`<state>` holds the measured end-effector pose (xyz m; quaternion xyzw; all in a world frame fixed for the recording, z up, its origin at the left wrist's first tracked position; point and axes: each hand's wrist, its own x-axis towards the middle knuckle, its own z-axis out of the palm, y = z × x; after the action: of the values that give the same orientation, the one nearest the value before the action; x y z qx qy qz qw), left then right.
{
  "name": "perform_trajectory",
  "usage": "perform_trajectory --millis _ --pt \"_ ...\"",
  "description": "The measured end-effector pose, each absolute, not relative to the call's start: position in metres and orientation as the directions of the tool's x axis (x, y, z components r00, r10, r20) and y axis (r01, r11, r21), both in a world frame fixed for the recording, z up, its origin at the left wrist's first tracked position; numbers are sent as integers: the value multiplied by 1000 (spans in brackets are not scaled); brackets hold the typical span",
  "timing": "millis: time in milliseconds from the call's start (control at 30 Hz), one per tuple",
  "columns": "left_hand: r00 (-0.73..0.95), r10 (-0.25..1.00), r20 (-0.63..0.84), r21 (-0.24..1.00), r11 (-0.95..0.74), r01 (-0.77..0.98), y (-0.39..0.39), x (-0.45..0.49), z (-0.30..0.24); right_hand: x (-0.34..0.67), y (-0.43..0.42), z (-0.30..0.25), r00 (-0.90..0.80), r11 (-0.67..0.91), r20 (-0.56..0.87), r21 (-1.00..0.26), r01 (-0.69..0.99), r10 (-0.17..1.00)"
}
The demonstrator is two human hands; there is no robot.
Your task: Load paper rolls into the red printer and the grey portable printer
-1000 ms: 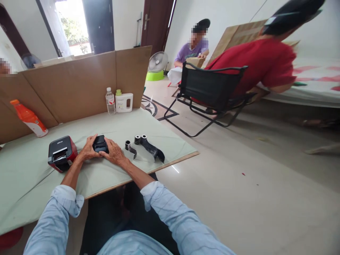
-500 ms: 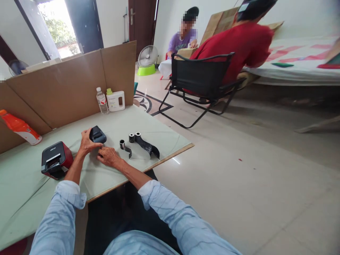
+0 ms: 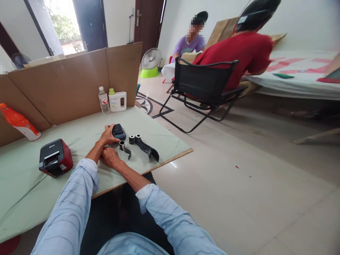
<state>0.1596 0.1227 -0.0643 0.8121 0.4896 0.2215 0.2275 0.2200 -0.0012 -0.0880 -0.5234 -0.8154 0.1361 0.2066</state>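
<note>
Now, closest in, the right hand [image 3: 109,156] sits low on the desk [image 3: 164,141], tucked just beneath the left wrist, fingers curled inward; whether anything is inside them, I cannot tell. A second ago it was up on the dark device along with the other, so it's come off, and as I read it the handling now rests on one side alone.

And just beyond, the left hand [image 3: 106,135] has the grip: fingers over the far left edge of that dark device [image 3: 120,131], thumb along its near side. It's been carried rightward, out of the middle and over toward the rolls! The device lies immediately to the right of the left hand and up past the right one; whether it touches the desk is hard to say.

Right there by the thumb, the small roll [image 3: 122,143] with its short loose strip, then the black roll [image 3: 131,139], then the long-tailed roll [image 3: 138,136], none of the three shifted. Off to the left, the red-and-black machine [image 3: 57,156] stands well apart, untouched.

Farther back, a clear bottle [image 3: 103,102] and a white jug [image 3: 118,102] stand against the cardboard panel [image 3: 74,81].
</note>
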Motion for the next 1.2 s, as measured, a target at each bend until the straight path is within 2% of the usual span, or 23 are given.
perform_trajectory --millis 167,300,433,533,633,700,767,833,900,933,1033,1133,1200 --pt "379 893 243 535 -449 716 102 142 -47 220 2 -93 -406 474 245 -449 757 880" --pt "439 850 291 478 -527 702 63 135 -38 217 4 -98 -360 431 237 -463 775 902" --pt "474 831 293 508 -555 659 8 135 -36 217 1 -105 -361 435 243 -461 773 900" --pt "470 805 363 511 -594 622 -32 121 -26 219 -4 -110 -415 486 254 -464 740 874" --pt "336 809 483 464 -561 685 -67 79 -5 221 -7 -114 -414 505 289 -454 734 863" --pt "131 801 584 434 -444 784 -85 35 9 222 -8 -115 -403 503 305 -446 740 863" --pt "-135 732 667 474 -278 835 -97 -15 15 221 -9 -117 -396 497 304 -451 741 866" --pt "-362 683 635 614 -161 773 -103 -62 10 218 -9 -119 -385 491 307 -482 726 870" --pt "-522 713 468 806 -103 582 -103 -98 -3 207 -8 -118 -398 514 325 -535 670 858" --pt "-546 755 363 873 -71 482 -102 -110 -12 199 -7 -116 -418 537 339 -566 625 843" --pt "-455 874 169 943 -8 334 -98 -126 -36 164 -4 -105 -497 596 364 -655 465 788" --pt "-331 933 138 950 -30 312 -94 -122 -50 126 -4 -90 -582 616 352 -706 349 733" --pt "-312 937 153 952 -55 303 -92 -117 -53 106 -6 -83 -618 650 381 -702 290 687"
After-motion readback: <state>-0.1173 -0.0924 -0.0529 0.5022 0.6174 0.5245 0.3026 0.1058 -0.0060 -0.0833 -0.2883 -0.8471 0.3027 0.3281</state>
